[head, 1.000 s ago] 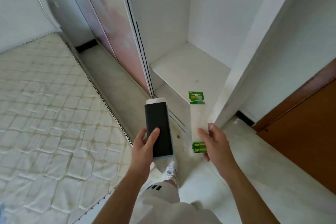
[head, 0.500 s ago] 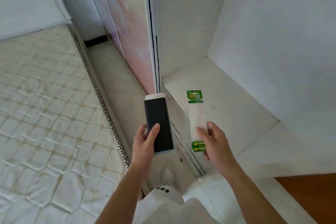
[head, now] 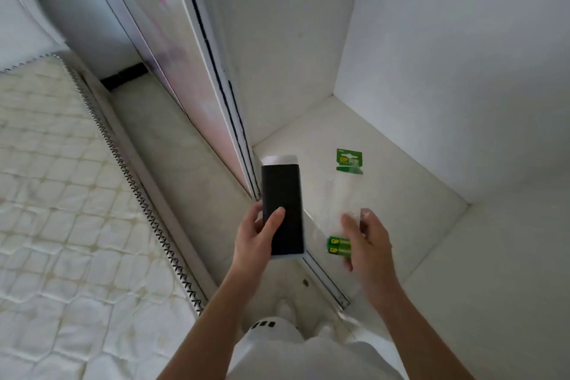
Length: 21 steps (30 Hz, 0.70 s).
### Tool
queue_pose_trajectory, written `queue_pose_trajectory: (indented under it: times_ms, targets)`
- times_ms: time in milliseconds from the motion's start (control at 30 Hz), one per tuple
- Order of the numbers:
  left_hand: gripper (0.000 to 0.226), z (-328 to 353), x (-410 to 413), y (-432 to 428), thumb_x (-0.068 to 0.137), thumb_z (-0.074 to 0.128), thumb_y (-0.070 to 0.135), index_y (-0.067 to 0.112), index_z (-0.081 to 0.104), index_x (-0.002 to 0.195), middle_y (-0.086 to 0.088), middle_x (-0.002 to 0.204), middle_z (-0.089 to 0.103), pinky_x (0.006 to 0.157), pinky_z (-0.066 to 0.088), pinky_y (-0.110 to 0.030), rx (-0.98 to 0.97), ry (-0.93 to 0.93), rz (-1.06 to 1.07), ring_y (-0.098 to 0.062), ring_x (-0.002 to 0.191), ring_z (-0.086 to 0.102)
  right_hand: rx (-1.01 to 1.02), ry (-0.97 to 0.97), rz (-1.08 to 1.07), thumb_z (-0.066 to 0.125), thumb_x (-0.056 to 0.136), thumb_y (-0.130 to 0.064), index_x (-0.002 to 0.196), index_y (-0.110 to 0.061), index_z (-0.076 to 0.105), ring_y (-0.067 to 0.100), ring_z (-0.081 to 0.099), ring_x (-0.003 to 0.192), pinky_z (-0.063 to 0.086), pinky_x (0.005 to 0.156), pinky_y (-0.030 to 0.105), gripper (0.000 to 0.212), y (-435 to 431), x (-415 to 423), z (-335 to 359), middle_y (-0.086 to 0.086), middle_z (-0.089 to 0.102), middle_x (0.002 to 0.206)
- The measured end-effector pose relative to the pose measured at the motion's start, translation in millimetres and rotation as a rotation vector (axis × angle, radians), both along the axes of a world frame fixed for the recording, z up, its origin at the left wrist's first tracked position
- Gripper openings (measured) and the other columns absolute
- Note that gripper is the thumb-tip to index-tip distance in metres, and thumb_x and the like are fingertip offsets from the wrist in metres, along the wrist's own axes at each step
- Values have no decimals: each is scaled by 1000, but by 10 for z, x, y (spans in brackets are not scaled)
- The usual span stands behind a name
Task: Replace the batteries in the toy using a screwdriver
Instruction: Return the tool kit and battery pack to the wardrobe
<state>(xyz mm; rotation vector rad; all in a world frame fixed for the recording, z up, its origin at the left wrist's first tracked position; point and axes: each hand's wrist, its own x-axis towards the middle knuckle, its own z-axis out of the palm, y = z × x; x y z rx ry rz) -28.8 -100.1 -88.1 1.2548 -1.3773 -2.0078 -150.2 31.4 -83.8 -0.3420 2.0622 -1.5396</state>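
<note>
left hand (head: 257, 236) grips black case (head: 282, 210); right hand (head: 367, 241) pinches clear battery pack (head: 345, 194) | green "GP" labels

Place type: a bedroom in a home is indicated.
Bed: a white quilted mattress (head: 61, 194) with zigzag-stitched edging is seen at the left; a pale padded headboard (head: 21, 18) is seen at its far end.
Storage: a tall sliding door (head: 172, 55) with a pale pink-patterned panel is mounted alongside the bed; its floor track (head: 327, 282) is seen below.
Alcove: a white built-in recess (head: 401, 194) with a raised base is set just beside the door.
Floor: a narrow pale floor strip (head: 172, 170) is left between mattress and door.
</note>
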Motion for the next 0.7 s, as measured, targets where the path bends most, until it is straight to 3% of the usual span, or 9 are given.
queue_pose_trajectory:
  times_ms: [100, 233, 400, 500, 600, 700]
  targets:
    - [26, -9, -212, 53, 93, 64, 31, 23, 61, 118, -1, 96, 77, 81, 61, -43, 29, -6, -61, -22, 92, 75, -9, -4, -63, 57, 101, -20, 69, -24, 37, 7, 47, 48, 42, 47, 30, 38, 64, -118, -57, -15, 47, 53]
    - [33, -41, -495, 34, 86, 66, 35, 23, 62, 118, -5, 104, 76, 86, 60, -45, 72, 14, -138, -24, 96, 74, -27, -24, -125, 57, 101, -21, 61, -36, 39, 16, 45, 55, 41, 52, 34, 46, 67, -282, -74, -13, 45, 56]
    - [32, -111, -921, -222, 92, 64, 28, 20, 60, 123, -6, 104, 76, 88, 59, -48, 107, 24, -270, -25, 96, 74, -46, -100, -287, 58, 100, -21, 76, -7, 35, 24, 39, 56, 36, 42, 30, 37, -60, -530, -124, 2, 38, 64]
    - [31, -165, -1194, -515, 93, 64, 26, 20, 60, 123, -6, 105, 77, 89, 58, -48, 121, 22, -383, -26, 98, 74, -24, -81, -381, 58, 100, -19, 74, -8, 36, 22, 40, 53, 36, 36, 26, 36, -256, -708, -146, -3, 39, 60]
    - [31, -217, -1442, -849, 93, 64, 25, 19, 61, 123, -8, 107, 76, 89, 58, -49, 123, 11, -498, -29, 102, 73, -5, -54, -464, 58, 100, -20, 81, 3, 37, 24, 42, 53, 37, 35, 26, 36, -499, -813, -147, 10, 40, 68]
    - [32, -242, -1641, -1146, 92, 64, 25, 17, 60, 123, -8, 107, 76, 86, 58, -45, 119, 14, -612, -29, 102, 73, -1, -55, -564, 57, 101, -20, 82, 2, 39, 24, 43, 52, 39, 35, 26, 34, -719, -822, -178, 7, 40, 66]
